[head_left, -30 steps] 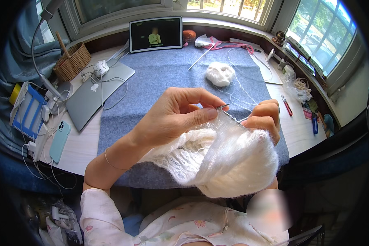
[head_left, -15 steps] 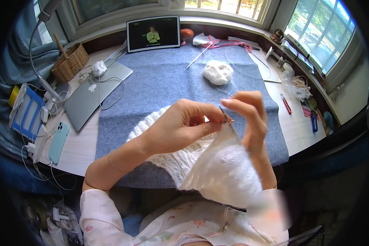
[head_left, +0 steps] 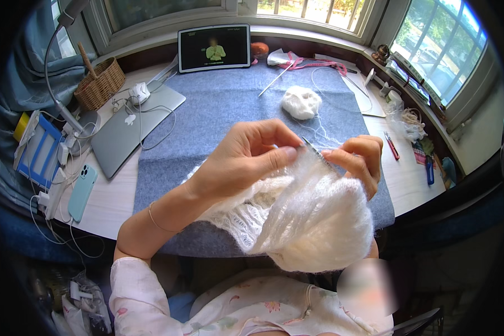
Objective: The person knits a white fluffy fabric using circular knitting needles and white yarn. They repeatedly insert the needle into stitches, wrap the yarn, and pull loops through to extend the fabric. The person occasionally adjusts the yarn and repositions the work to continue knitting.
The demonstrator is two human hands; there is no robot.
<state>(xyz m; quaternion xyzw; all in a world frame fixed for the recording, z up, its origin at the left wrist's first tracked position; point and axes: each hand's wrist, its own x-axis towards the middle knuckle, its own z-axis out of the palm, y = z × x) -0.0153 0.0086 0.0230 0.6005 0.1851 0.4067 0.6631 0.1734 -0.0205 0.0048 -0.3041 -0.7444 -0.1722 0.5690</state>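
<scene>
A fluffy white piece of knitting (head_left: 319, 224) hangs between my hands and droops over the table's front edge. Its top edge runs along a thin dark knitting needle (head_left: 318, 152), whose tip points up and to the left. Close to that tip, the thumb and forefinger of my left hand (head_left: 252, 157) pinch the knitting's upper edge. My right hand (head_left: 361, 159) is closed round the needle and the gathered stitches; its lower fingers are partly hidden by the fabric. Beyond my hands rests a white ball of yarn (head_left: 301, 103), with loose strands trailing toward the needle.
A blue-grey felt mat (head_left: 207, 106) covers the table's middle. Left are a closed laptop (head_left: 134, 126), a phone (head_left: 82, 193), cables and a wicker basket (head_left: 101, 84). A tablet (head_left: 214, 48) stands behind. To the right lie red-handled snips (head_left: 392, 147) and a blue-handled tool (head_left: 429, 169).
My right hand has lowered and moved right, closing on the needle where its fingers were raised. The knitting has swung right and bunched up. My left hand stays near the needle tip.
</scene>
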